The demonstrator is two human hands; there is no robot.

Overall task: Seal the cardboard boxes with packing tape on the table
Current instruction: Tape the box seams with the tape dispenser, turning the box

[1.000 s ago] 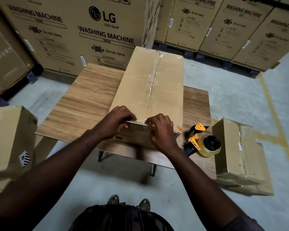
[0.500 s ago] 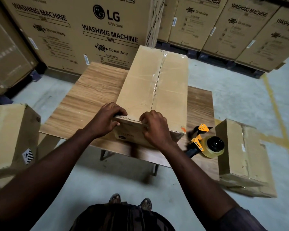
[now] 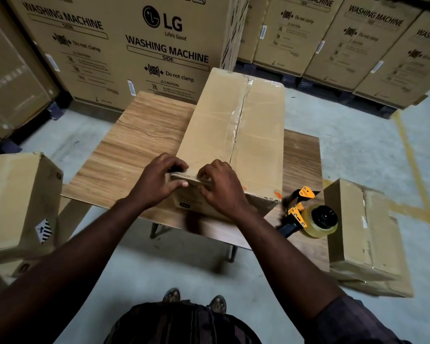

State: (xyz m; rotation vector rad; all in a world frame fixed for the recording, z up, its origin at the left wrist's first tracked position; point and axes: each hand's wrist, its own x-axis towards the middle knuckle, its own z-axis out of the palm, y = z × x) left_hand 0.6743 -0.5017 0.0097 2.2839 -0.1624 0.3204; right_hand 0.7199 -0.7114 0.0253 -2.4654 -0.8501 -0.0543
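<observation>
A long cardboard box lies on the wooden table, with clear tape along its centre seam. My left hand grips the box's near left top corner, fingers curled over the top and thumb on the front face. Close beside it, my right hand grips the near top edge with curled fingers. A yellow tape dispenser with a clear tape roll lies on the table's near right corner, apart from both hands.
A sealed carton stands on the floor right of the table, another carton to the left. Large washing machine boxes line the back. My feet are on the concrete floor below the table's near edge.
Both hands slid left along the box's near top edge and came closer together. The near left corner of the box seems slightly lifted. The tape dispenser has not moved.
</observation>
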